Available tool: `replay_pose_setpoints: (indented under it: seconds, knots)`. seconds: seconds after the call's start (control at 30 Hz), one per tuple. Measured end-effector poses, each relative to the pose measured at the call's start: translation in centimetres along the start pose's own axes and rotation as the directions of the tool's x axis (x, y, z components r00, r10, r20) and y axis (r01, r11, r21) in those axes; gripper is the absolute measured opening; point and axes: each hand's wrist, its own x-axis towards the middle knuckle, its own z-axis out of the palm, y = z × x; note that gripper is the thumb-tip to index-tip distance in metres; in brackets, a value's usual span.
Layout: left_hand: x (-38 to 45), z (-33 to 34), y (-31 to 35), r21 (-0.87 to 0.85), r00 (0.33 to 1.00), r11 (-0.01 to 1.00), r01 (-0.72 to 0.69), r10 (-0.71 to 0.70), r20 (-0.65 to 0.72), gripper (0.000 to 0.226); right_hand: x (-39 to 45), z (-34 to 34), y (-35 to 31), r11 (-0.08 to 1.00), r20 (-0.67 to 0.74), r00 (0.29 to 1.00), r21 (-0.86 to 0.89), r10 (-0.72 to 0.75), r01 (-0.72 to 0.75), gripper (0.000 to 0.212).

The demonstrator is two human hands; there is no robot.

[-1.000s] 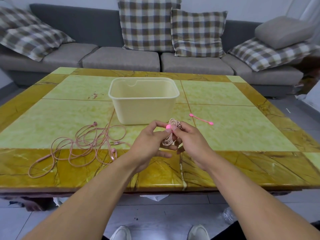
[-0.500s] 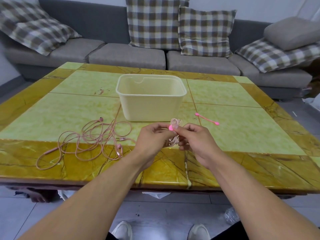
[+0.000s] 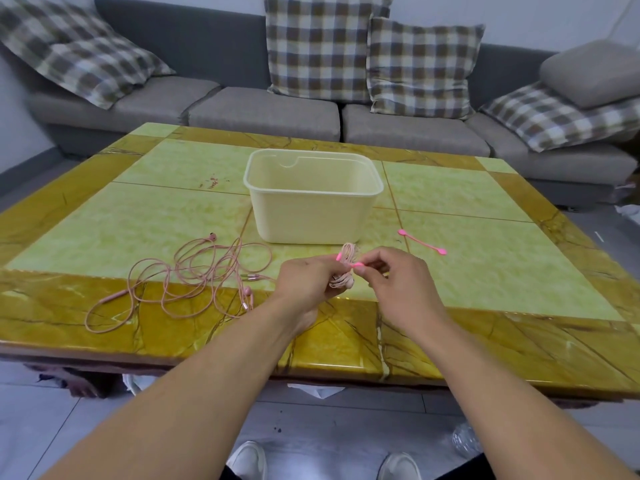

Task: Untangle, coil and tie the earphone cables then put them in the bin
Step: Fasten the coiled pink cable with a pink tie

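I'm seeing both hands working just above the near half of the table (image 3: 485,258), at about 6 o'clock from the bin (image 3: 313,216). Left hand (image 3: 304,284) is gripping the coiled earphone bundle (image 3: 343,278), fingers curled round it, coil sticking up between thumb and forefinger. Right hand (image 3: 398,285) is pinching one end of the pink tie (image 3: 349,263) at the coil's waist, fingertips narrow, other fingers loosely curled; the tie's other pink end is showing at the left side of the coil. I can't tell whether the tie is wrapping fully round the coil. Bin is sitting upright mid-table, nothing visible inside from this angle. Second earphone cable (image 3: 194,282) is lying loose and tangled on the table at about 9 o'clock from the hands, well apart from them, with one earbud at its far edge and the plug end trailing toward 8 o'clock. Spare pink tie (image 3: 421,241) is lying flat at about 4 o'clock from the bin, near it but not touching. Grey sofa (image 3: 263,112) with checked cushions is sitting at 12 o'clock behind the table
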Motion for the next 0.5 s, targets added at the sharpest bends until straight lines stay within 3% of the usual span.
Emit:
replay_pose_setpoints:
  seconds: [0.07, 0.13, 0.33, 0.5]
  knots:
    - [-0.1, -0.2, 0.0, 0.069, 0.999, 0.997, -0.033, 0.032, 0.014, 0.015, 0.2, -0.1, 0.3, 0.949, 0.016, 0.964, -0.172, -0.267, 0.266, 0.006]
    - [-0.2, -0.6, 0.2, 0.109, 0.998, 0.994, -0.021, 0.015, 0.054, 0.011, 0.6, -0.4, 0.8, 0.886, 0.063, 0.905, -0.186, -0.422, 0.426, 0.008]
    - [-0.6, -1.4, 0.3, 0.213, 0.991, 0.976, -0.055, 0.028, 0.132, 0.008, 1.2, -0.3, 1.5, 0.888, 0.083, 0.909, -0.194, -0.408, 0.416, 0.011]
    - [-0.5, -1.9, 0.6, 0.233, 0.991, 0.968, -0.092, 0.067, 0.113, 0.009, 1.8, -0.3, 0.9, 0.678, 0.080, 0.755, -0.385, -0.651, 0.626, 0.023]
